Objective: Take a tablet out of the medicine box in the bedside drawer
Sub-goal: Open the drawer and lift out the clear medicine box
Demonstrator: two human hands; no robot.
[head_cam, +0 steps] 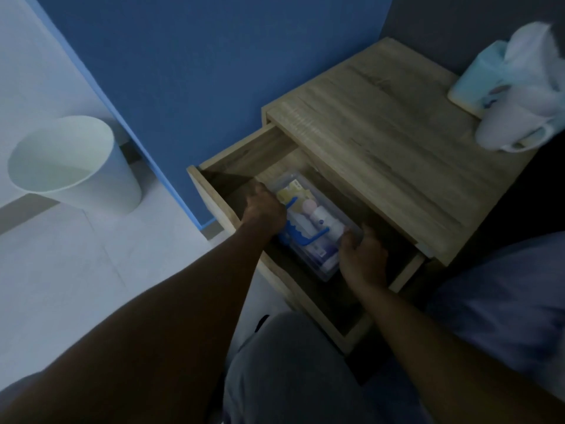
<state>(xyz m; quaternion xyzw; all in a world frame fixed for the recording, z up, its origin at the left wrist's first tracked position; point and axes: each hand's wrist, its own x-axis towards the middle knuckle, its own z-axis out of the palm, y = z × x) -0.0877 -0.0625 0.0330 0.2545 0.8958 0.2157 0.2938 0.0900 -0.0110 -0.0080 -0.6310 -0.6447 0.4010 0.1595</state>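
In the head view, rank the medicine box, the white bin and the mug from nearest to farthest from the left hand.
1. Medicine box: in the open drawer, under the left hand.
2. White bin: on the floor, to the left.
3. Mug: on the bedside table's far right corner.

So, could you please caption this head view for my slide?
Both hands, left and right, grip the clear medicine box inside the open bedside drawer.

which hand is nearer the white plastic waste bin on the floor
Left. The left hand grips the clear medicine box's side facing the white plastic waste bin; the right hand holds the opposite side.
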